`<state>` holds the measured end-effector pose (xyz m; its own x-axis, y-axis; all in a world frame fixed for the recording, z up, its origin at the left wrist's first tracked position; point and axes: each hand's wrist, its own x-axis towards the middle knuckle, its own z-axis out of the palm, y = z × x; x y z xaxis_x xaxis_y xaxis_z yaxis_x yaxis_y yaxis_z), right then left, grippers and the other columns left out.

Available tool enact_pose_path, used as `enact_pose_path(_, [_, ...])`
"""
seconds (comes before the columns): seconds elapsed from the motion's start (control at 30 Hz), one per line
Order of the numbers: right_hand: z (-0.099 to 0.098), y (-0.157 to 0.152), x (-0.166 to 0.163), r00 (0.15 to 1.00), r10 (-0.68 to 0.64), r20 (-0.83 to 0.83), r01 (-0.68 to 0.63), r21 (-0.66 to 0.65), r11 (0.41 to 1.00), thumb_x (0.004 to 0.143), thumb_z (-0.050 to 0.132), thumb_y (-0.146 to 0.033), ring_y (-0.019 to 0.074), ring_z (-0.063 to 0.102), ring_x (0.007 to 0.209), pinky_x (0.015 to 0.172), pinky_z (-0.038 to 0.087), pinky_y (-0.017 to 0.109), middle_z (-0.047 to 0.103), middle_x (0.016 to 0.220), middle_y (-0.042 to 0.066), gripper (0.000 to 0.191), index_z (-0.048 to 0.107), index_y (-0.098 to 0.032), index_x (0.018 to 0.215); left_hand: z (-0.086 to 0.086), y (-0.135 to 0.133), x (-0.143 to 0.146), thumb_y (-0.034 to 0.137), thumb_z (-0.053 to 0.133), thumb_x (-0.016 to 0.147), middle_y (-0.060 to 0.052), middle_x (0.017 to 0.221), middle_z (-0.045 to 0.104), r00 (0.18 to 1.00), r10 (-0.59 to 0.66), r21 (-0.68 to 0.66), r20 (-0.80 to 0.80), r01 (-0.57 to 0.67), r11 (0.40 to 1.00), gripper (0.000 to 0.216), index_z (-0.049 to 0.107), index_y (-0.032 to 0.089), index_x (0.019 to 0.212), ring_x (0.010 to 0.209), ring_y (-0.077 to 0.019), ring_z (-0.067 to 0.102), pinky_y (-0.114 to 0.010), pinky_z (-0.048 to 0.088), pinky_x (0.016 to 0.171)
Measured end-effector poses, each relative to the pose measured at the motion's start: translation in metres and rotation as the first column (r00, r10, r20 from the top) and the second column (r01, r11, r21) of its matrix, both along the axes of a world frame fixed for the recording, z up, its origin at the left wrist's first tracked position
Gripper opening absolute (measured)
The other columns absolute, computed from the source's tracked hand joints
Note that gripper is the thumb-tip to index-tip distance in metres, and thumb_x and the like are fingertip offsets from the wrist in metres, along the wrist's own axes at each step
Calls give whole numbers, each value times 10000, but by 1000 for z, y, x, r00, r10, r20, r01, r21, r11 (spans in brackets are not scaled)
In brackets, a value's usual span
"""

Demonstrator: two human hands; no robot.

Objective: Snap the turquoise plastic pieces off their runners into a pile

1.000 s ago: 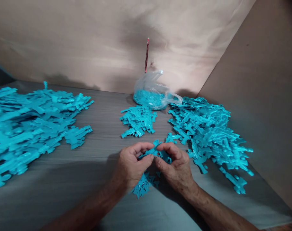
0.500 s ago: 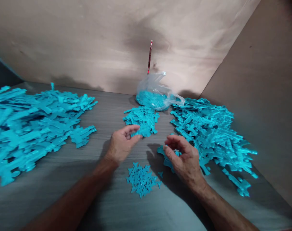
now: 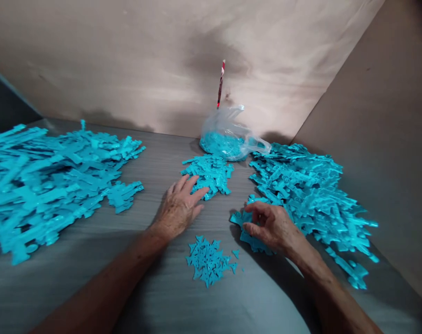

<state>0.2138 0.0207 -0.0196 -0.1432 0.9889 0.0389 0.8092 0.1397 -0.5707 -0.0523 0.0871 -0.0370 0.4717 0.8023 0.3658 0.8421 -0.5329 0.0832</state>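
My left hand [image 3: 178, 206] is spread palm-down, its fingertips at the lower left edge of the middle pile of small flat turquoise plastic pieces [image 3: 214, 174]. Nothing shows in its grip. My right hand [image 3: 271, 225] is over a small group of turquoise plastic pieces [image 3: 254, 246]. Its fingers curl, with a gap between thumb and forefinger where turquoise shows through; whether the tips touch a piece is unclear. Between my forearms lies a heap of tiny pointed turquoise bits [image 3: 208, 260], with a few loose ones at its right side.
A large heap of long turquoise pieces [image 3: 57, 185] covers the left of the grey table [image 3: 155, 278]. Another big heap [image 3: 311, 195] runs along the right wall. At the back stands a clear plastic bag [image 3: 228, 134] holding turquoise pieces, with a red patterned stick [image 3: 221, 83] upright behind it.
My left hand has spread and turned palm-down beside the middle pile. My right hand has lowered towards the small group of pieces at the right. The view has shifted slightly.
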Motion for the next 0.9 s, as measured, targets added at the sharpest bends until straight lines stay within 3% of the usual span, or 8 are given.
enact_pose_path(0.17, [11,-9,-8,977,159,144,-159,-16,987,774,724,-385,245,639,877,731,444,343,694,1042,76,482,649,-272,1237,-10,7,11,329,639,878,-191,1570,329,997,19,11,-80,-18,1000,583,483,309,1439,1428,-483,256,-750,297,1014])
enact_pose_path(0.4, [16,-10,-13,941,178,288,-158,-94,983,718,752,-273,276,637,957,780,446,353,688,1047,71,525,657,-303,1234,-21,43,27,295,571,915,-160,1555,366,997,21,11,-79,-21,1000,515,504,335,1424,1405,-437,318,-665,337,1034])
enact_pose_path(0.53, [11,-6,-12,936,124,328,-100,-89,991,753,685,-194,254,651,942,798,458,338,672,1071,85,448,688,-273,1194,-16,59,34,291,596,904,-157,1547,379,997,53,49,-58,-50,998,501,535,341,1398,1398,-438,328,-712,269,1050])
enact_pose_path(0.67, [10,-4,-10,922,71,382,-41,-87,995,794,662,-216,263,663,937,782,464,339,672,1084,101,346,725,-249,1133,2,48,35,288,634,885,-153,1551,370,999,30,92,-16,-28,995,482,573,330,1361,1416,-463,282,-760,227,1040])
enact_pose_path(0.77, [11,-5,-8,924,65,377,-40,-75,996,789,670,-208,260,660,924,777,464,342,671,1071,94,339,731,-249,1120,17,26,28,237,615,893,-149,1441,484,998,-60,63,27,58,996,360,664,274,1247,1352,-389,403,-622,333,1068])
enact_pose_path(0.9, [13,-6,-2,963,66,260,-51,-64,997,754,693,-193,226,639,888,780,462,327,655,1011,72,300,741,-218,1050,27,-6,15,180,608,873,-78,1059,650,967,-225,-264,120,249,932,192,737,213,1011,1019,-236,618,-364,504,887])
